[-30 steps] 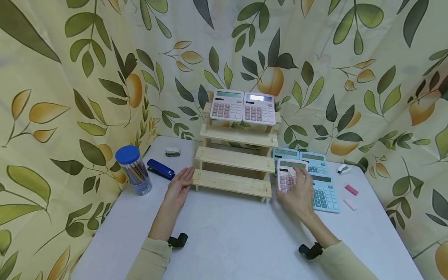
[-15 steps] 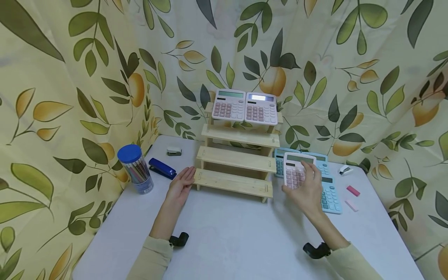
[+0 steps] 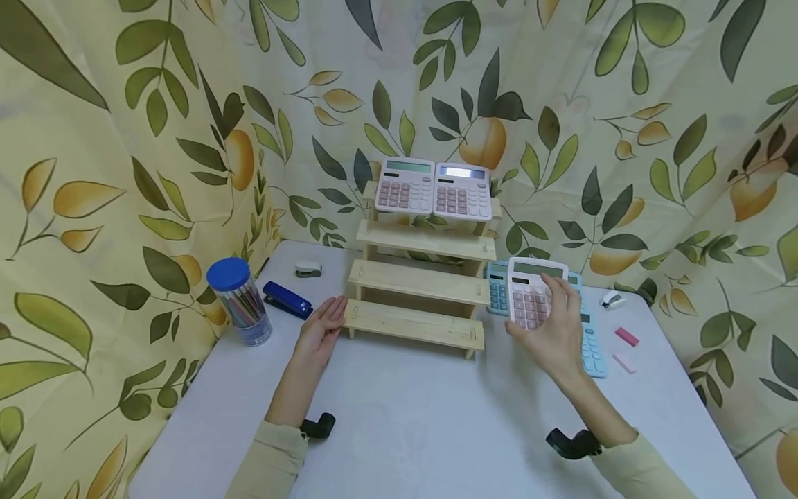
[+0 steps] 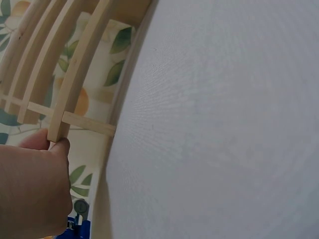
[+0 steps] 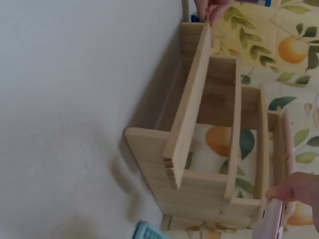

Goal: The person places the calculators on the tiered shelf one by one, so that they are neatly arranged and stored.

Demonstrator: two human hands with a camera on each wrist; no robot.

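My right hand [image 3: 555, 333] grips a white calculator [image 3: 526, 298] with pink keys, held tilted above the blue calculators [image 3: 497, 294]. In the right wrist view, its thumb and the pink calculator edge [image 5: 269, 221] show at the lower right. My left hand [image 3: 320, 333] holds the left end of the lowest step of a stepped wooden rack [image 3: 414, 326]; in the left wrist view, the step's end [image 4: 60, 127] sits between thumb and fingers. Two more white calculators with pink keys [image 3: 405, 186] lean side by side on the top step. The three lower steps are bare.
Left of the rack are a blue stapler [image 3: 287, 299], a small white-and-dark item [image 3: 308, 269] and a blue-lidded jar of pencils [image 3: 240, 301]. At right lie a white clip-like item [image 3: 612, 300] and pink erasers [image 3: 626, 337]. A patterned curtain [image 3: 561, 83] surrounds the table.
My right hand has lifted the white calculator up and slightly right, away from the blue ones. My left hand stays at the rack's lowest step.
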